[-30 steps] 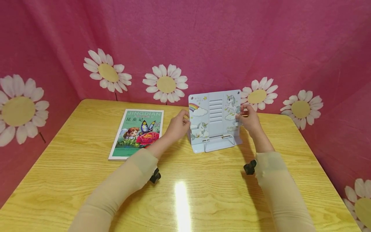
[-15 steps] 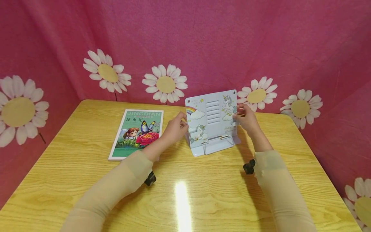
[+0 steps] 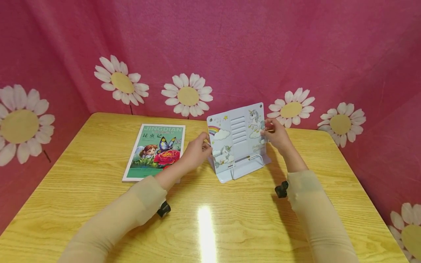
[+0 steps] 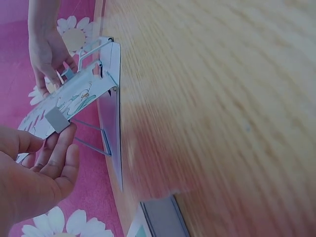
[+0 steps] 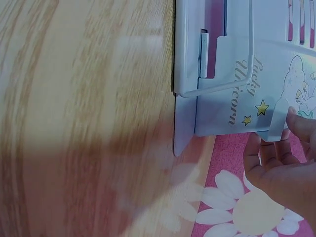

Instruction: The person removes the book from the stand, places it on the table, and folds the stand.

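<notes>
A white book stand [image 3: 238,128] printed with unicorns, clouds and a rainbow stands tilted back on its base on the table. My left hand [image 3: 196,151] pinches the panel's left edge, fingers behind it and thumb in front, as the left wrist view shows. On the opposite edge my right hand [image 3: 277,135] pinches the panel near the small side clip [image 5: 279,120]. A wire page holder [image 3: 247,166] spans the front of the base. Thin wire supports [image 4: 94,136] show behind the panel in the left wrist view.
A book [image 3: 156,151] with a green cover and a butterfly lies flat to the left, partly behind my left forearm. The wooden table [image 3: 243,223] meets a pink flowered cloth [image 3: 230,51] at its back and sides.
The book stand has shifted left and slightly towards me, turning so its left side comes nearer. Both hands have moved along with it, the left one further. The green book stays put.
</notes>
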The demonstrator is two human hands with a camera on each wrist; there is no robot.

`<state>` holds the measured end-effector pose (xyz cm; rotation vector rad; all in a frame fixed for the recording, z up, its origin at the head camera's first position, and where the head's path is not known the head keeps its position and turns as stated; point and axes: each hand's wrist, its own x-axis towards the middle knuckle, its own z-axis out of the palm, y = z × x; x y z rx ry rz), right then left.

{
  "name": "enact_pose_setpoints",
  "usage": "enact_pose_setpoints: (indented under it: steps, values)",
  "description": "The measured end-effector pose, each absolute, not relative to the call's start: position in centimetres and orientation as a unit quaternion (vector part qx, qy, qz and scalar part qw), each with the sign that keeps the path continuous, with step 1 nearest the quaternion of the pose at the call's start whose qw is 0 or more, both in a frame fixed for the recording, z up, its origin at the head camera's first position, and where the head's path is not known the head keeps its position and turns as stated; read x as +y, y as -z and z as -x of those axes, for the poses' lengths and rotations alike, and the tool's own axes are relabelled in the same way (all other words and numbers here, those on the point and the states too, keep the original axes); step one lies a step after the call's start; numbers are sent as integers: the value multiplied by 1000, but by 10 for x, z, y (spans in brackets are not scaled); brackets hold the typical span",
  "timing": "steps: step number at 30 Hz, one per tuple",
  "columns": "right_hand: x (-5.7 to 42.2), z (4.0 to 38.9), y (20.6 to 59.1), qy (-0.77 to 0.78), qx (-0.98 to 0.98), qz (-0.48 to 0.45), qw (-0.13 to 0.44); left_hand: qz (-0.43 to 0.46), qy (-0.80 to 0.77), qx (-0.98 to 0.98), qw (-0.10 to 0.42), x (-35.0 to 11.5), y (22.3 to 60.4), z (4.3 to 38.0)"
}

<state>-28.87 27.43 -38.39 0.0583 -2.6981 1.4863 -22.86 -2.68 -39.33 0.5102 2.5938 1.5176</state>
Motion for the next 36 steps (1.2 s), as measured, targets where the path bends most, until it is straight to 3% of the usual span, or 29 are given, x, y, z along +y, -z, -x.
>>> enact_pose_setpoints:
  steps: [36]
  values:
    - [253, 293, 382, -480, -875, -60, 7, -154, -530, 831, 73, -33, 388, 191]
